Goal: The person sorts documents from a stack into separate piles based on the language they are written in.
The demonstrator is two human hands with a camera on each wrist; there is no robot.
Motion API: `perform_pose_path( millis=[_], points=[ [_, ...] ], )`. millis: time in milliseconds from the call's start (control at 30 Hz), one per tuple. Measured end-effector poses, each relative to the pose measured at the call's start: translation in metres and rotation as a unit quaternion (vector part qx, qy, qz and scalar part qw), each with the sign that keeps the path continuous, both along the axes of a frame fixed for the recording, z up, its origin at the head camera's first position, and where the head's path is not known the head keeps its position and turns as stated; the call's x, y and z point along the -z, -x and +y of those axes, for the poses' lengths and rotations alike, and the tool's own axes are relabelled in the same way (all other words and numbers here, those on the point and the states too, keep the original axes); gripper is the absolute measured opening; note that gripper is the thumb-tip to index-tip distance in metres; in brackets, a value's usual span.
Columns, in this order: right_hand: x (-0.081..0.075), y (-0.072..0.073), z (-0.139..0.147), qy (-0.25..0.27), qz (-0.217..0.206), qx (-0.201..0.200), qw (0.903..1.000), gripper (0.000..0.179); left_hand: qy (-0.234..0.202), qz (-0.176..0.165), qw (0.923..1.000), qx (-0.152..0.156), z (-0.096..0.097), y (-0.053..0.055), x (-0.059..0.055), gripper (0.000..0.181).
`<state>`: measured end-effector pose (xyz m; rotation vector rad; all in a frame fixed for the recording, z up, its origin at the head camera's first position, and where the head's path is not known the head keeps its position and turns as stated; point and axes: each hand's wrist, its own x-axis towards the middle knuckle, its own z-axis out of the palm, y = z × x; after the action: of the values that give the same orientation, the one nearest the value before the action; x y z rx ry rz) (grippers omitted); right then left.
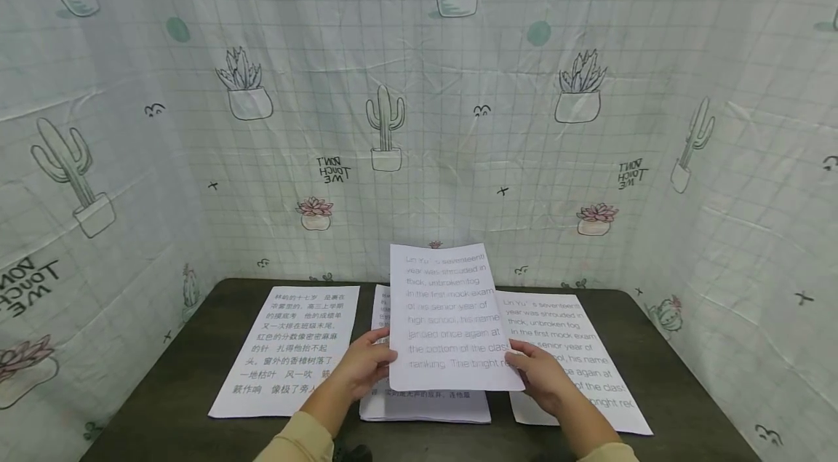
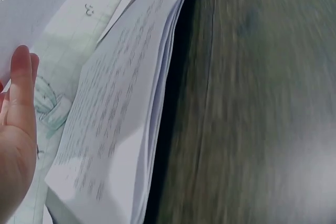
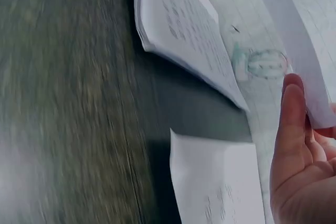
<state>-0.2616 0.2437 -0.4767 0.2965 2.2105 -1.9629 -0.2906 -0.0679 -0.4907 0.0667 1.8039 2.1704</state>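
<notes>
A white sheet of paper (image 1: 445, 316) printed with large English text is held up, tilted toward me, over the middle of the table. My left hand (image 1: 366, 364) pinches its lower left edge, and my right hand (image 1: 540, 375) pinches the lower right edge. Beneath it lies a stack of printed paper (image 1: 425, 407), mostly covered by the raised sheet; its layered edge shows in the left wrist view. In the right wrist view the thumb and fingers of the right hand (image 3: 302, 161) grip the sheet (image 3: 304, 51).
Left of the stack lies paper with Chinese text (image 1: 288, 353). Paper with the same English text (image 1: 563, 353) lies on the right, partly behind my right hand. The dark wooden table (image 1: 177, 375) is enclosed by a cactus-print curtain (image 1: 419, 120).
</notes>
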Motion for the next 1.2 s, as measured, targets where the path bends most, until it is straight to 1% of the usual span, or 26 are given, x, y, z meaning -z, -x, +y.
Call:
perform_pose_path(
  millis=[133,333,533,700,833,933,1067,1200],
  points=[
    [-0.003,-0.002,0.017,0.007,-0.001,-0.011,0.9999,0.051,-0.013,-0.007,0.9999,0.008,0.014,0.000,-0.003,0.069],
    [-0.005,-0.009,0.049,0.004,-0.015,-0.016,0.9998,0.056,-0.034,-0.019,0.9991,0.018,0.042,0.000,-0.001,0.068],
    [-0.008,-0.015,0.078,0.013,-0.025,-0.017,0.9995,0.062,-0.038,-0.021,0.9989,0.020,0.072,0.001,0.000,0.066],
    [-0.010,-0.020,0.103,0.015,-0.027,-0.023,0.9992,0.066,-0.032,-0.021,0.9990,0.023,0.094,-0.001,-0.001,0.065],
    [-0.008,-0.026,0.121,0.023,-0.030,-0.029,0.9989,0.069,-0.025,-0.021,0.9991,0.026,0.111,-0.004,-0.001,0.065],
    [-0.006,-0.029,0.132,0.023,-0.034,-0.019,0.9990,0.070,-0.029,-0.019,0.9991,0.025,0.123,-0.006,-0.002,0.065],
    [-0.003,-0.033,0.144,0.021,-0.038,-0.008,0.9990,0.070,-0.024,-0.022,0.9993,0.017,0.137,-0.009,-0.002,0.062],
    [-0.002,-0.037,0.153,0.028,-0.042,-0.011,0.9987,0.068,-0.004,-0.031,0.9995,0.005,0.147,-0.011,-0.001,0.058]
  ],
)
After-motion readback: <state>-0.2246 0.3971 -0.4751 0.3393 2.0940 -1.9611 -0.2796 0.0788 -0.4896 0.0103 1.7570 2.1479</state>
